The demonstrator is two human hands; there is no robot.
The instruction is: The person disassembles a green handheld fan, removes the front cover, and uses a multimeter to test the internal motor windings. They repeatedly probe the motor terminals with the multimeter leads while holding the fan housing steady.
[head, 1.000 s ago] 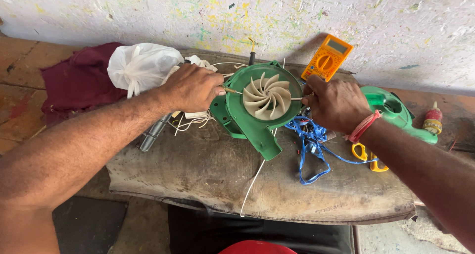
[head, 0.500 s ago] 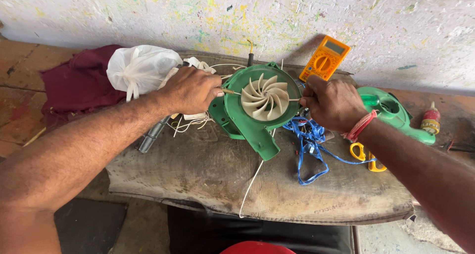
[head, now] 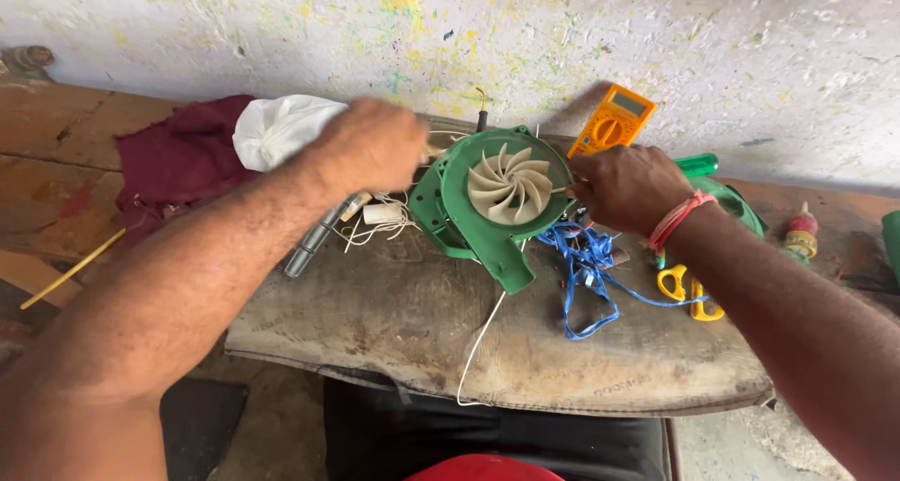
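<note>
Now, head view: one camera looks down over both forearms at a worn grey worktop (head: 394, 331) set against a paint-flecked wall.
Landmark: green blower housing (head: 487, 209), round, with a short outlet spout pointing toward the viewer; it lies flat near the back middle of the worktop.
Look: a cream impeller (head: 509, 184) with curved blades sits open in the housing's centre; a thin white wire (head: 480, 340) trails from the housing over the front edge.
Left hand (head: 370, 148): blurred, knuckles up, just left of the housing and at its rim; fingers curl under, so I cannot tell whether the grip closes on anything.
Right hand (head: 628, 186): just right of the housing, fingertips pinched narrow on a thin pale rod whose tip meets the impeller's edge; a pink band circles the wrist.
Handling: the housing looks like rigid moulded plastic, probably light, and best held by the thick outer rim or the spout; the blades look thin and likely brittle, so they are no place to take hold.
Right of housing: tangled blue cord (head: 586, 275), then yellow-handled scissors (head: 689, 293).
Behind housing: orange multimeter (head: 611, 120) against the wall.
Left of housing: white cloth bundle (head: 277, 129) on a maroon rag (head: 178, 157).
</note>
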